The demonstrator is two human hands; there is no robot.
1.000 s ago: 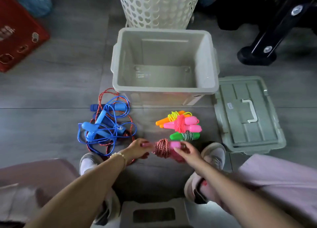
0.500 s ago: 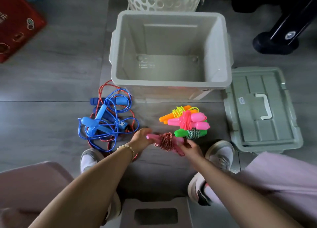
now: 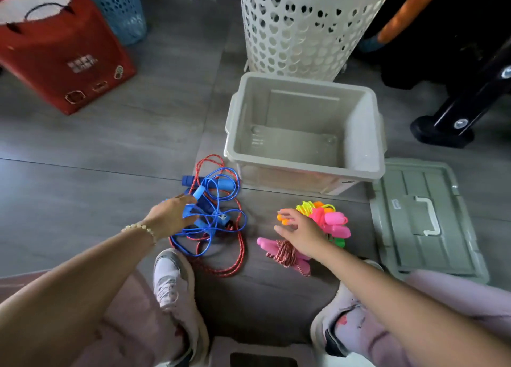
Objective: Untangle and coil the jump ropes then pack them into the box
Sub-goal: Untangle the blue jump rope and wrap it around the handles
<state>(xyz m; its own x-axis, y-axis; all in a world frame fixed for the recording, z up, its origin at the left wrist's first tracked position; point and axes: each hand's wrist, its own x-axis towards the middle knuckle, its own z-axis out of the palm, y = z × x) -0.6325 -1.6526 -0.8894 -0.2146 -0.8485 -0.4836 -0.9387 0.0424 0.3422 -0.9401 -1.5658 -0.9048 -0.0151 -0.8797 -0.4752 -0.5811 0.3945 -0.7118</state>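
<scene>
A tangle of blue rope (image 3: 218, 214) and red-white rope (image 3: 237, 258) with blue handles lies on the floor left of the grey box (image 3: 304, 170). My left hand (image 3: 171, 214) reaches onto this tangle, fingers extended at a blue handle. A coiled pink-handled rope (image 3: 279, 252) lies on the floor in front of me, below my right hand (image 3: 300, 232), which hovers open with spread fingers. Behind that hand sit coiled ropes with orange, pink and green handles (image 3: 331, 220). The box holds nothing.
The box lid (image 3: 425, 217) lies flat to the right. A white perforated basket (image 3: 307, 26) stands behind the box, a red bag (image 3: 60, 48) and blue basket (image 3: 119, 10) at back left, a black stand foot (image 3: 445, 129) at right. My shoes (image 3: 171, 281) flank the floor space.
Both hands have let go of the coiled pink-handled rope, which now lies on the floor. My left hand has moved left onto the blue tangle; the right has lifted open.
</scene>
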